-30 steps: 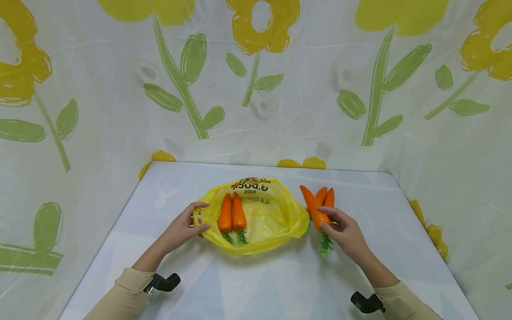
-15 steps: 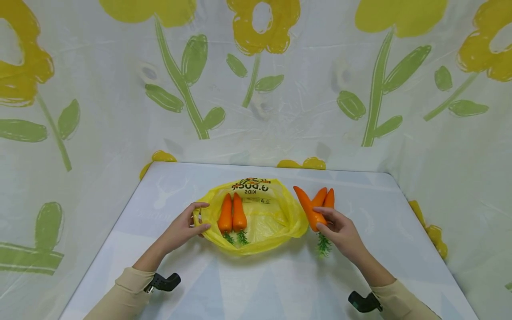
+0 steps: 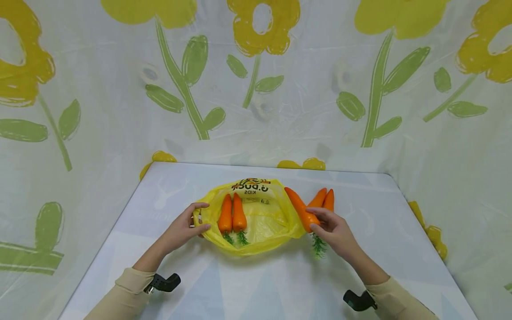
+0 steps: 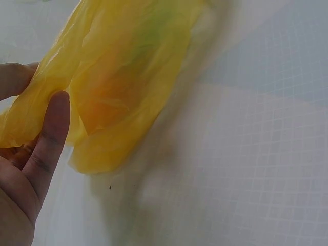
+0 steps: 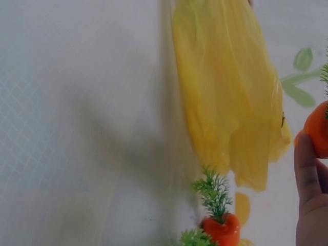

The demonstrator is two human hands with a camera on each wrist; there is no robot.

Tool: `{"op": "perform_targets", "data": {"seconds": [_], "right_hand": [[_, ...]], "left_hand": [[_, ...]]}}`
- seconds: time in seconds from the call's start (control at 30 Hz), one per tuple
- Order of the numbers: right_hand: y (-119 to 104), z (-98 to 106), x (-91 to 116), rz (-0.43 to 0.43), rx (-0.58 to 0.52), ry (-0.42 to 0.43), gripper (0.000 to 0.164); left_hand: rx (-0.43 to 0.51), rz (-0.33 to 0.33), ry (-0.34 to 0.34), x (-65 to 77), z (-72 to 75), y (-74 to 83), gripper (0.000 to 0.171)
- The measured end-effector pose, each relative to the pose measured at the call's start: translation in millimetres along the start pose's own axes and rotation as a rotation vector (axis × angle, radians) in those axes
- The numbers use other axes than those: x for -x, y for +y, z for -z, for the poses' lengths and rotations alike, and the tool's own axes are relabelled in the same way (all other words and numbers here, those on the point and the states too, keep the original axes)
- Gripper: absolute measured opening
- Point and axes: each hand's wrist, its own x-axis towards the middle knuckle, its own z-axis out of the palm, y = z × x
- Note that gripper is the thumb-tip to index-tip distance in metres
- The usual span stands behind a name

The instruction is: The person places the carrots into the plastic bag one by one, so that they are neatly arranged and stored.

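Observation:
A yellow plastic bag (image 3: 260, 218) lies open on the white table (image 3: 280, 284), with two orange carrots (image 3: 232, 214) side by side inside it. My left hand (image 3: 202, 216) grips the bag's left rim (image 4: 46, 97) between thumb (image 4: 48, 138) and fingers. My right hand (image 3: 314, 220) holds a third carrot (image 3: 298, 203) by its thick end, and its tip slants over the bag's right rim. Two more carrots (image 3: 325, 199) lie on the table just right of the bag. In the right wrist view the bag (image 5: 230, 102) hangs beside the held carrot (image 5: 319, 128).
A flowered yellow-and-green cloth (image 3: 256, 89) walls in the table at the back and both sides. Black wrist mounts (image 3: 166, 282) (image 3: 358, 300) sit on both forearms. A green carrot top (image 5: 214, 192) shows in the right wrist view.
My right hand has lifted one carrot from the group and carried it left, so its tip now lies over the bag's right rim. The left hand and bag have stayed put.

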Motion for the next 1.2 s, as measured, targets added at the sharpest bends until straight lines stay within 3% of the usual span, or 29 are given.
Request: {"op": "perform_targets", "data": {"seconds": [0.23, 0.53, 0.8, 1.2], "right_hand": [[0.2, -8.0, -6.9, 0.018, -0.009, -0.037, 0.034], [-5.4, -17.4, -15.4, -0.068, 0.000, -0.060, 0.035], [-10.3, -28.8, -23.9, -0.073, -0.002, -0.086, 0.036], [-17.7, -42.3, -40.9, -0.168, 0.054, -0.116, 0.038]], "left_hand": [[-0.003, 0.000, 0.001, 0.3, -0.6, 0.6, 0.066], [-0.007, -0.005, -0.003, 0.8, -0.8, 1.8, 0.066], [-0.013, -0.007, -0.005, 0.7, -1.2, 2.0, 0.066], [-0.014, -0.006, -0.006, 1.9, -1.4, 2.9, 0.066]]}}
